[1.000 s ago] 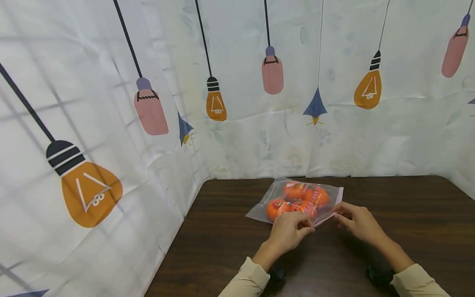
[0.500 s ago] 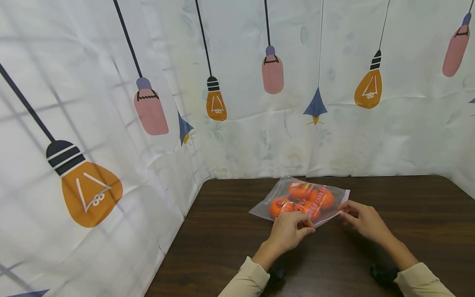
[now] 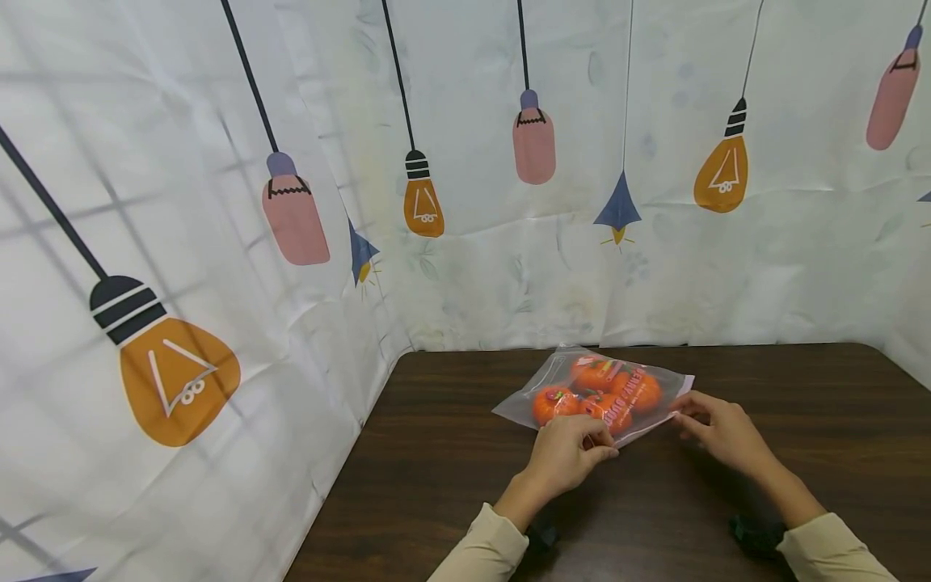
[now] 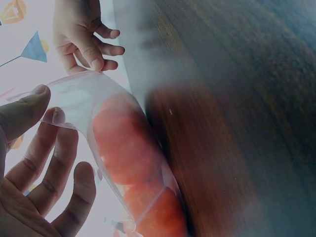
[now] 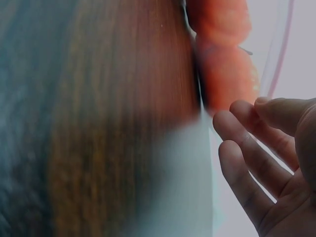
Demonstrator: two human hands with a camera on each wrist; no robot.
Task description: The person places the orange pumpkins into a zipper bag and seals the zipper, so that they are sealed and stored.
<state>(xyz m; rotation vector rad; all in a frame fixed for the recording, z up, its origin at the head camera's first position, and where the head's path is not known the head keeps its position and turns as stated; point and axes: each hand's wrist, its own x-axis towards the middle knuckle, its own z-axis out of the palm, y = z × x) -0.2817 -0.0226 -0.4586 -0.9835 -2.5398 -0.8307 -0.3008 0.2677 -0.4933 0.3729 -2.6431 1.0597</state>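
A clear zip bag [image 3: 658, 427] with pink lettering lies on the dark wooden table, several round orange-red fruits [image 3: 557, 401] inside it. My left hand [image 3: 570, 454] pinches the near end of the bag's opening edge between thumb and forefinger. Further along that edge, at the right, my right hand [image 3: 720, 432] pinches the pink-tinted strip between thumb and fingertips. In the left wrist view the plastic film [image 4: 74, 101] stretches from one hand to the other, and the fruits [image 4: 128, 143] bulge behind it. The right wrist view has the thumb against the edge, other fingers extended.
Behind the wooden table [image 3: 815, 420] hangs a white curtain [image 3: 480, 283] printed with lamps and bulbs, which also runs along the left side. Small dark objects [image 3: 755, 535] show under the wrists near the cuffs.
My right hand has moved a little to the right along with the bag's edge, and the bag and its fruits have shifted right too. The left hand stays in place.
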